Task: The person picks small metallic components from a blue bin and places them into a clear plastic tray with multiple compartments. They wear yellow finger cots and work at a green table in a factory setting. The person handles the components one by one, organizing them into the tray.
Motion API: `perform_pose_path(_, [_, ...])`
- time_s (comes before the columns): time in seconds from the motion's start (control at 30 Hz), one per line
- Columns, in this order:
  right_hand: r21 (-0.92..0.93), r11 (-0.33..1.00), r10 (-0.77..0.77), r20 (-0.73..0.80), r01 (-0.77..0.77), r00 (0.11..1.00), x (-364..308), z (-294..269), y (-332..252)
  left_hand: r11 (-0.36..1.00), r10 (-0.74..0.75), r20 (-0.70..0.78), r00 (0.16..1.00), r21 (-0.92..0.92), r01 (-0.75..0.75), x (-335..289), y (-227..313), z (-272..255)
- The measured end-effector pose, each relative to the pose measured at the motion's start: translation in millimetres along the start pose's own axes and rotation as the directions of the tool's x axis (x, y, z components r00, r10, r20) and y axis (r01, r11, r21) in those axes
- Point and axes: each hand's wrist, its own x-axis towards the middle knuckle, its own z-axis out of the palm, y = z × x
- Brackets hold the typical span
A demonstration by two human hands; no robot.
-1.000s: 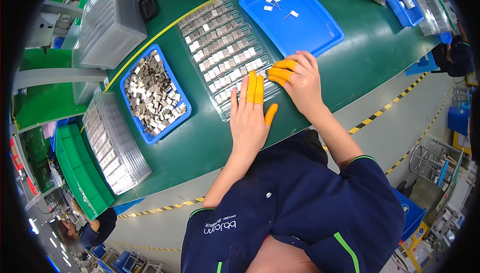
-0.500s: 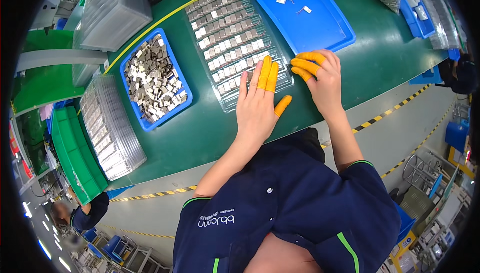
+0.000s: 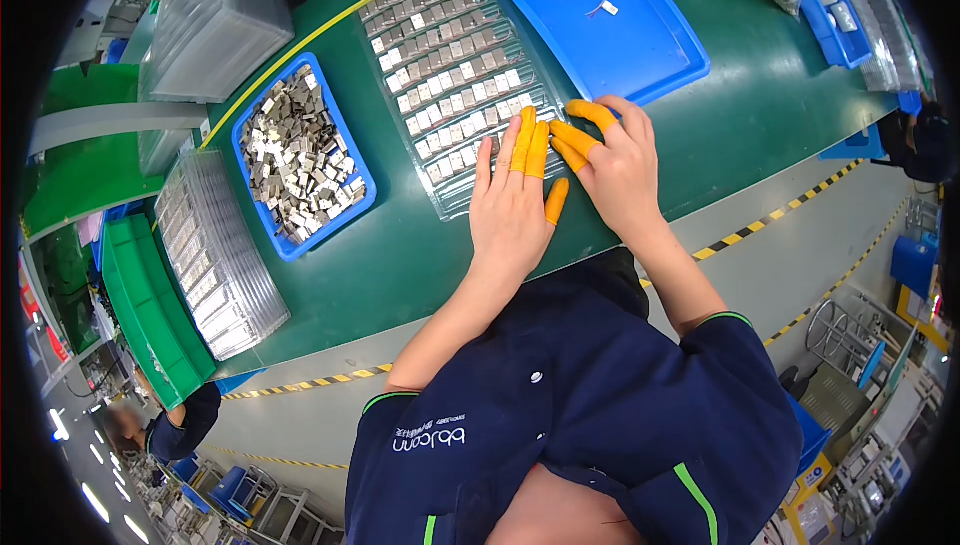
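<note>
A clear plastic tray [image 3: 440,207] lies in front of me, with rows of small white and grey rectangular parts [image 3: 455,75] in it. My left hand [image 3: 507,210] rests flat over its near right corner, fingers stretched out, yellow finger cots on some of them. At the tray's right edge is my right hand [image 3: 618,165]. Its fingers, also in yellow cots, are bent with the tips close together; whatever may be between them is hidden or too small to see. Beyond it, a blue tray [image 3: 640,55] holds several small white pieces with wires [image 3: 609,8].
Left of the clear tray, a blue bin [image 3: 362,195] is heaped with loose white and grey parts [image 3: 300,155]. Stacked clear trays [image 3: 215,255] stand farther left, beside a green bin [image 3: 150,295]. Another person [image 3: 185,425] is at the lower left.
My right hand has moved left, from beside the blue tray to the clear tray's right edge. My left hand stays flat over the corner. The whole view has shifted slightly.
</note>
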Motion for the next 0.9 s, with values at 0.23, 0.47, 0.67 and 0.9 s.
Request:
perform_pose_path(0.23, [0.002, 1.000, -0.008, 0.010, 0.008, 1.000, 1.2, 4.3, 1.4, 1.000, -0.014, -0.020, 1.000, -0.007, 0.013, -1.5, 0.3, 3.3])
perform_pose_path(0.47, [0.075, 0.997, 0.003, -0.039, 0.000, 0.999, -4.6, 9.5, 3.3, 1.000, -0.012, -0.025, 1.000, -0.013, 0.012, -1.2, 1.5, -0.2])
perform_pose_path(0.67, [0.046, 0.999, -0.003, -0.022, 0.004, 1.000, -4.5, 10.3, 1.1, 1.000, -0.017, -0.018, 1.000, -0.025, 0.017, -2.1, 0.5, 0.8])
perform_pose_path(0.9, [0.077, 0.997, 0.023, -0.043, -0.020, 0.999, -4.0, 9.4, 0.0, 0.993, -0.109, -0.045, 0.993, -0.055, 0.106, -8.7, 1.7, -15.2])
